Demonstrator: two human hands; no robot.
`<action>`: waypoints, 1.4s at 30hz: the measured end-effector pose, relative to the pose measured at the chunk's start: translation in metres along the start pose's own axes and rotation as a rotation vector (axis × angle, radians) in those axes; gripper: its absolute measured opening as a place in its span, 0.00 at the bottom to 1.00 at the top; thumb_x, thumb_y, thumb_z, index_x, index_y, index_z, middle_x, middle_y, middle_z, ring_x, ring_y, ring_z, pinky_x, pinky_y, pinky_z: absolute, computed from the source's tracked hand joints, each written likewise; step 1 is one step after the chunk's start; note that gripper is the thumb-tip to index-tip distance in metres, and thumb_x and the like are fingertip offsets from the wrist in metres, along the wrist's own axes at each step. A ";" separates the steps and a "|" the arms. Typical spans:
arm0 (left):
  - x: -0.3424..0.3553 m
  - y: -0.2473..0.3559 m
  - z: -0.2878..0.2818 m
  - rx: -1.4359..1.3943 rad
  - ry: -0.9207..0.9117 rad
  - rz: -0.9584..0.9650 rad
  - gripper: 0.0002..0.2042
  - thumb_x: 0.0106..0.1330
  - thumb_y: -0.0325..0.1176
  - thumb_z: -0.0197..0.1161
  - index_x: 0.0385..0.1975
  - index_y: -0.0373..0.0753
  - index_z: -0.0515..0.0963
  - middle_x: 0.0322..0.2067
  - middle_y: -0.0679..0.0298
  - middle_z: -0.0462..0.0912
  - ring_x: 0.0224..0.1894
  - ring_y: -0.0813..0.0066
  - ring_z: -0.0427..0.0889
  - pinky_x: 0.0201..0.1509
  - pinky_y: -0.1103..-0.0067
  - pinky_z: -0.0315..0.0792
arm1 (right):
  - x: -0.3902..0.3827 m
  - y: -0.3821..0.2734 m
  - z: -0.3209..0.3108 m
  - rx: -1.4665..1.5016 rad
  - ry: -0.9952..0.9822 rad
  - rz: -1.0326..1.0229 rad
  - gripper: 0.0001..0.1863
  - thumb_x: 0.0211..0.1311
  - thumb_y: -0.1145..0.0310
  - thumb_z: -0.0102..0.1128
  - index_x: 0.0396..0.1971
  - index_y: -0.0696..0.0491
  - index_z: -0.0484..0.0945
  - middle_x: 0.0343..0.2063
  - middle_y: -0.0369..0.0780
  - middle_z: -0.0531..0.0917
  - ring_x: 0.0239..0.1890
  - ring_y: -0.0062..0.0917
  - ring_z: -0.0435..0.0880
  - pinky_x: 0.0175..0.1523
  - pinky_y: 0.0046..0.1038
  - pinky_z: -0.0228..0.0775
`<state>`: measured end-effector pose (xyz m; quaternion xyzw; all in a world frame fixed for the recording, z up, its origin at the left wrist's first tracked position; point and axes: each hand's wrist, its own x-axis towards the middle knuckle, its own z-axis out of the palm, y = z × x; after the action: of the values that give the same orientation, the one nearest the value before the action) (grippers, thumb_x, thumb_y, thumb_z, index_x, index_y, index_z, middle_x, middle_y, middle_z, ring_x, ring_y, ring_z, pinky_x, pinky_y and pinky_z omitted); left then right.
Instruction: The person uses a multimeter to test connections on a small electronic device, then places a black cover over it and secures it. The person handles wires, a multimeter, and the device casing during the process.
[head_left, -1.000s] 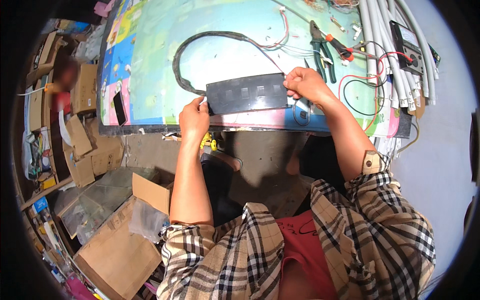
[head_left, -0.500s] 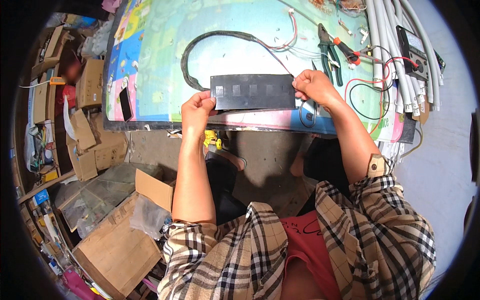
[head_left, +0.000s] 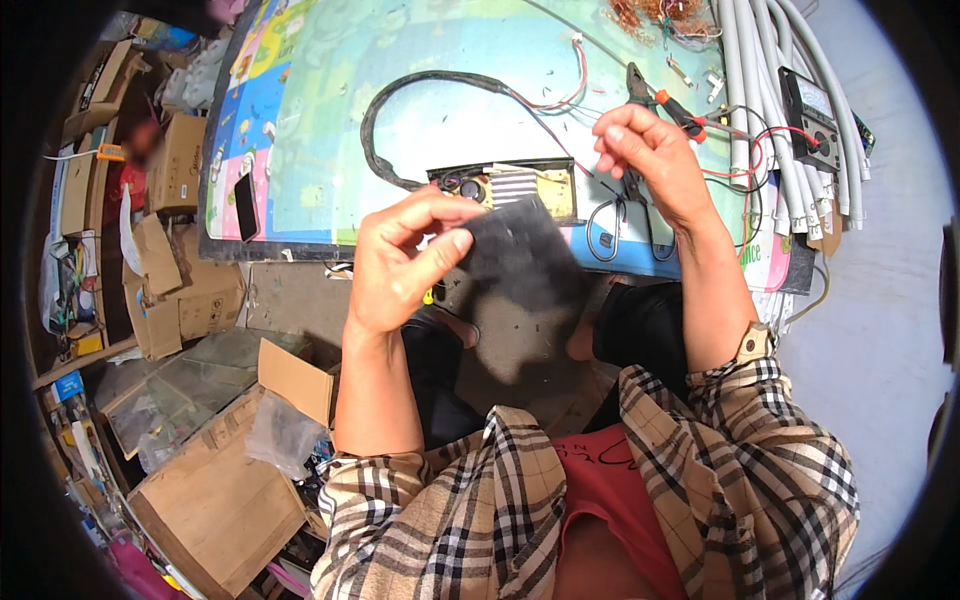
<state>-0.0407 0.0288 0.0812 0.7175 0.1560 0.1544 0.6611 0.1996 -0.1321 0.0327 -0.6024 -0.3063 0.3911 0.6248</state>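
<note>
My left hand (head_left: 405,262) grips a thin black panel (head_left: 517,255) by one end, holding it tilted over the table's front edge; the panel is blurred. Behind it, an open black-edged device (head_left: 545,190) lies on the table, showing a yellowish board, a striped part and a dark round component. A thick black cable (head_left: 420,78) loops from its left end, branching into thin wires. My right hand (head_left: 645,160) is raised right of the device with loosely bent fingers apart and nothing visible in them, partly covering dark-handled pliers (head_left: 636,82) near a red-and-black screwdriver (head_left: 680,112).
The table mat (head_left: 300,120) carries a phone (head_left: 246,207) at left, and copper wire (head_left: 665,15) at back. Long white tubes (head_left: 748,110) and a multimeter (head_left: 808,118) with leads lie at right. Cardboard boxes (head_left: 172,165) and cluttered shelves fill the left side; an open box lies below.
The black panel has come off the device toward me in my left hand, exposing the board inside. My right hand has let go and moved up and right.
</note>
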 end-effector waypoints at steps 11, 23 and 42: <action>0.001 -0.046 0.026 0.312 -0.256 -0.311 0.09 0.55 0.19 0.62 0.35 0.35 0.73 0.23 0.67 0.73 0.28 0.82 0.70 0.33 0.82 0.67 | -0.017 0.015 0.044 -0.319 -0.688 0.277 0.11 0.59 0.74 0.60 0.42 0.58 0.78 0.27 0.31 0.78 0.31 0.11 0.73 0.38 0.17 0.69; 0.008 -0.056 -0.019 0.251 0.142 -0.301 0.14 0.61 0.28 0.61 0.47 0.34 0.75 0.34 0.66 0.78 0.41 0.79 0.75 0.47 0.81 0.70 | -0.024 0.026 0.027 -0.233 -0.349 0.362 0.07 0.57 0.74 0.59 0.36 0.58 0.79 0.27 0.31 0.79 0.30 0.12 0.75 0.37 0.17 0.67; 0.000 -0.115 -0.051 -0.010 0.315 -0.739 0.07 0.65 0.29 0.58 0.26 0.34 0.77 0.20 0.64 0.78 0.20 0.78 0.76 0.25 0.82 0.74 | -0.021 0.067 0.020 -0.024 0.146 0.424 0.10 0.61 0.74 0.59 0.43 0.55 0.75 0.22 0.28 0.74 0.24 0.11 0.71 0.30 0.15 0.69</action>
<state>-0.0645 0.0842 -0.0293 0.5773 0.5023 0.0149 0.6436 0.1640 -0.1415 -0.0306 -0.6873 -0.1314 0.4652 0.5422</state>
